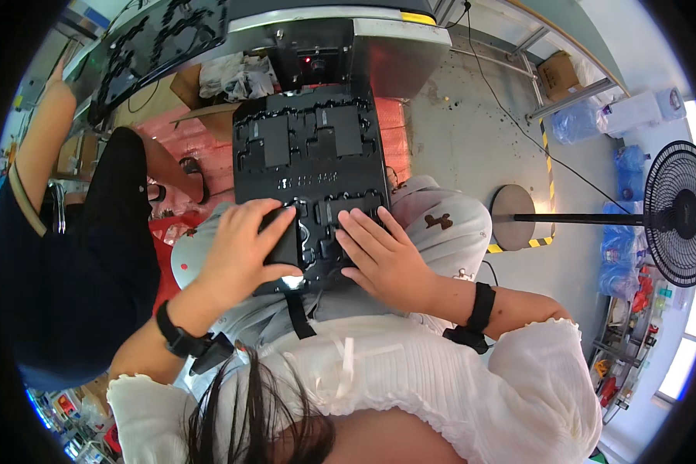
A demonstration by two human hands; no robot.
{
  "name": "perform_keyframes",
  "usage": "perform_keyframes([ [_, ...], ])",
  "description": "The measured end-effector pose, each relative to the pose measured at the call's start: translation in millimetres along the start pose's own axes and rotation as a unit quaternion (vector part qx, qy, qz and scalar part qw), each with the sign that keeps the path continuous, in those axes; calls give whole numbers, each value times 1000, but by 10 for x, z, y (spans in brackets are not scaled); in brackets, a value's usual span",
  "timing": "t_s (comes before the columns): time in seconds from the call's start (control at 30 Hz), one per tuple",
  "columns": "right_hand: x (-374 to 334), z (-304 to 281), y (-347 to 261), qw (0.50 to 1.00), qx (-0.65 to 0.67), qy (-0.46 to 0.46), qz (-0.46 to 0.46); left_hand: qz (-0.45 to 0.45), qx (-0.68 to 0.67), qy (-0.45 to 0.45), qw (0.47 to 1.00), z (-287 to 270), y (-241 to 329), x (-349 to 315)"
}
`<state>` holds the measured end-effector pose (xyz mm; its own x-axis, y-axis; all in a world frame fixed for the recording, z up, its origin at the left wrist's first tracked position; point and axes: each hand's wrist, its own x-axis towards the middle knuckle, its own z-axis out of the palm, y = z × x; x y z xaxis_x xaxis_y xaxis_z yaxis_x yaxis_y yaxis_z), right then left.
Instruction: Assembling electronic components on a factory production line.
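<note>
A black moulded plastic tray [305, 172] rests across my lap, its far end reaching toward a metal-edged machine. Two flat black rectangular pieces lie in its far recesses, one at the left [268, 141] and one at the right [339, 130]. My left hand [236, 247] grips another black rectangular piece [284, 238] by its edges at the near left recess, fingers on the far side and thumb on the near. Stretched out flat, the fingers of my right hand [387, 259] rest on the tray's near right part, over a recess whose contents are partly covered.
At the left a co-worker's arm [50, 116] reaches to another black tray [158, 46]. The metal machine edge [402, 54] stands ahead, near a cardboard box with plastic bags [236, 77]. A standing fan [677, 213] and water bottles [622, 247] are at the right.
</note>
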<state>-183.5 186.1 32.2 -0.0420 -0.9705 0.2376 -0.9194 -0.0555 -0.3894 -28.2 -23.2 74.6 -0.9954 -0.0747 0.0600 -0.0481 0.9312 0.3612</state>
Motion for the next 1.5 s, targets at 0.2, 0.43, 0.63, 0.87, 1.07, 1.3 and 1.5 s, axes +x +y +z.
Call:
perform_keyframes([
  [0.2,-43,-117,-30,992,-113,-49,24,14,22,22,999,362,64,-245],
  [0.43,90,-337,-3,995,-32,-96,-2,-27,14,30,999,468,191,-295],
  [0.63,1361,-929,326,991,-1,91,-96,5,41,3,999,388,107,-286],
  [0.87,2333,-820,1050,916,-336,215,-52,-10,-31,45,998,278,140,-332],
  [1.07,1749,-659,-260,963,-257,23,-77,-279,-566,335,700,29,-108,-341],
  [1.3,1063,-511,-640,947,87,-117,-287,-273,-611,263,695,37,-390,-206],
  [1.5,802,-314,68,982,-132,11,138,-309,-312,170,882,502,-864,-182],
])
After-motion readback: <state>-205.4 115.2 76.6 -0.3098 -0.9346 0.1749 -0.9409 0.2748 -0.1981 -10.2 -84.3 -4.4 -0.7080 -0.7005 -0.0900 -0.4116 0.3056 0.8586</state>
